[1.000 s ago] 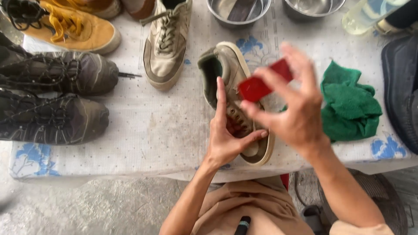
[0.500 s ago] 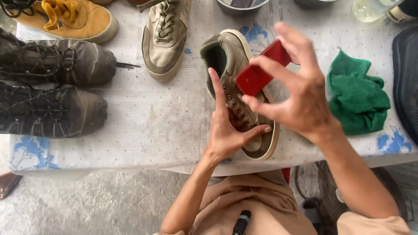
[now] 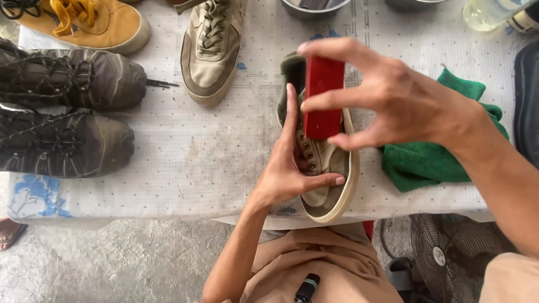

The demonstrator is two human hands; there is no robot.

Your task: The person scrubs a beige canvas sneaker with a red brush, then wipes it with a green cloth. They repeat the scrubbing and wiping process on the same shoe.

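The right hand (image 3: pixel 393 101) pinches a red block (image 3: pixel 323 96) between thumb and fingertips, long side upright, held just over the heel opening of an unlaced olive sneaker (image 3: pixel 320 163). The left hand (image 3: pixel 283 168) is spread open against the sneaker: its fingers lie along the near side of the upper by the eyelets and its thumb stretches across the toe end, steadying the shoe on the surface (image 3: pixel 213 163).

The block looks rigid and light, easy to keep in a fingertip pinch by its long edges, as it is held now. The sneaker looks soft in the upper and stiff in the pale rubber sole; with no laces the tongue and sides would likely give under pressure, so the sole rim or the toe cap seem the firmer places to brace it.

Just beyond the right wrist lies a crumpled green cloth (image 3: pixel 432 163), touching the sneaker's far side or nearly so. Away from the left hand stands the matching laced sneaker (image 3: pixel 210 53), then two dark muddy boots (image 3: pixel 67 112) and a mustard-yellow shoe (image 3: pixel 95 22). A metal bowl (image 3: pixel 314 8) sits past the fingertips at the surface's far edge.
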